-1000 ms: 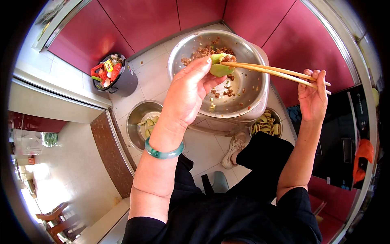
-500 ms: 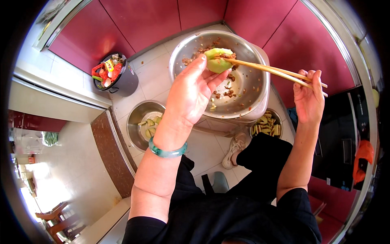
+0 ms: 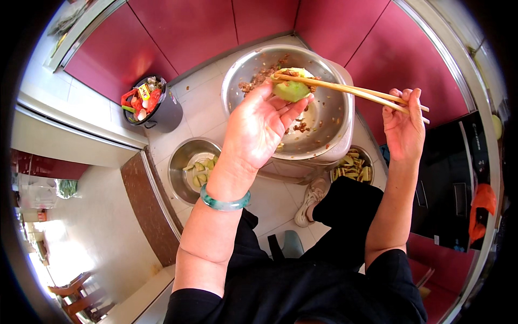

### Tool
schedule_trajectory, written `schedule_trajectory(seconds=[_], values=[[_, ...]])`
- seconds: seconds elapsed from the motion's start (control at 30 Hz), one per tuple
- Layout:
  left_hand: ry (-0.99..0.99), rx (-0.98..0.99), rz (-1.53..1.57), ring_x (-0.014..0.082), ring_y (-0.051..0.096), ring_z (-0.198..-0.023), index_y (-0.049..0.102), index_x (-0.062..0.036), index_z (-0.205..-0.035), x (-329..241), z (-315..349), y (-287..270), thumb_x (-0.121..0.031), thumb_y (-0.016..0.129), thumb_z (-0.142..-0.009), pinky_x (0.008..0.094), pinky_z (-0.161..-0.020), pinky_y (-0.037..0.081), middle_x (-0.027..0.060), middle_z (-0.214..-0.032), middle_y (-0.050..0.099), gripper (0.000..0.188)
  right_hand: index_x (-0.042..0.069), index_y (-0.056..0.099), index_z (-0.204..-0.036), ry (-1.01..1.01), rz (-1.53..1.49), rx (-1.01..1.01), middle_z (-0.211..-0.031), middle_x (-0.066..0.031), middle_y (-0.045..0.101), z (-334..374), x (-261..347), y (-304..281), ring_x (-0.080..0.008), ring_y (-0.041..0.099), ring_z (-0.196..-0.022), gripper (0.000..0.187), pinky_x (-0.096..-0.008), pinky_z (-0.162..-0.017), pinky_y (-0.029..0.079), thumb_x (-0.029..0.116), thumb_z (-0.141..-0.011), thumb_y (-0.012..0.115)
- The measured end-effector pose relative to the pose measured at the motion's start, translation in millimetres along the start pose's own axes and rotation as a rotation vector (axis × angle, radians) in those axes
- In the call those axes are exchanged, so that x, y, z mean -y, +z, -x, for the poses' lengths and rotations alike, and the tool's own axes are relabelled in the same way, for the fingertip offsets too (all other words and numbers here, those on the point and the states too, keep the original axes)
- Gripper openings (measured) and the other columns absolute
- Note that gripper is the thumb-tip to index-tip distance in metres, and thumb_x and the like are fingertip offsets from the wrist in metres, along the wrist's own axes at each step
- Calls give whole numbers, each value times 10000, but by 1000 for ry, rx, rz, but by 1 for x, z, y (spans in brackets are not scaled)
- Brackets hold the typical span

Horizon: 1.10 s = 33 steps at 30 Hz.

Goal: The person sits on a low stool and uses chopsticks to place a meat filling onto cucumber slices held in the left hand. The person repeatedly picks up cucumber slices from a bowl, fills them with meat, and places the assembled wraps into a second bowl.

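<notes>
Above a large steel basin, my left hand grips a folded pale-green vegetable slice between thumb and fingers. Brown minced filling shows at the slice's opening. My right hand holds a pair of wooden chopsticks near their rear ends; their tips reach into the slice beside my left thumb. Minced filling lies along the basin's far left side, with scattered bits across its bottom. My left hand hides part of the basin.
A smaller steel bowl with green slices stands on the floor at the left. Another bowl of stuffed-looking pieces sits near my right knee. A full trash bin stands against the red cabinets. Black appliance fronts are at the right.
The slice has tilted and now looks more folded over, with the chopstick tips shifted slightly left. My right hand has moved a little to the left. Both hands keep their hold.
</notes>
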State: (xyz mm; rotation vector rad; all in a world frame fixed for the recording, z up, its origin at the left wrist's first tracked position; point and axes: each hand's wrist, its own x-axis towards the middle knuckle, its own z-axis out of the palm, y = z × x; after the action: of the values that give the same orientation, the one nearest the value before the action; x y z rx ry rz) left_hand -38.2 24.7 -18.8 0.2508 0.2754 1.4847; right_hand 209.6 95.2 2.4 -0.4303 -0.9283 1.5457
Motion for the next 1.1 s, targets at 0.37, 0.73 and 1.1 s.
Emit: schedule_trajectory(seconds=[0.37,0.73,1.1], values=[[100,-44,-40,429,473,-1101,406,91,-1197,2,-2,-2,-172,401,-931,393,-941,470,259,-1210,459,374,108,503,-895,-32,-41,-18,-835,2,512,-4,-1,1,-153,539,-889,154,-305,-697,552,207,-957,403],[134,-37,31,320,528,-1041,410,84,-1167,-3,0,-1,-185,414,-926,361,-928,471,221,-1156,501,361,88,523,-841,-22,-141,-44,-851,-25,540,-5,-5,11,-155,553,-869,225,-292,-697,548,272,-938,440],[211,121,334,446,318,-1224,426,58,-1189,-19,1,-8,-155,422,-916,409,-953,463,251,-1272,406,346,66,528,-845,-140,-18,-52,-904,-101,561,8,-2,17,-177,597,-833,282,-294,-721,554,323,-927,446]])
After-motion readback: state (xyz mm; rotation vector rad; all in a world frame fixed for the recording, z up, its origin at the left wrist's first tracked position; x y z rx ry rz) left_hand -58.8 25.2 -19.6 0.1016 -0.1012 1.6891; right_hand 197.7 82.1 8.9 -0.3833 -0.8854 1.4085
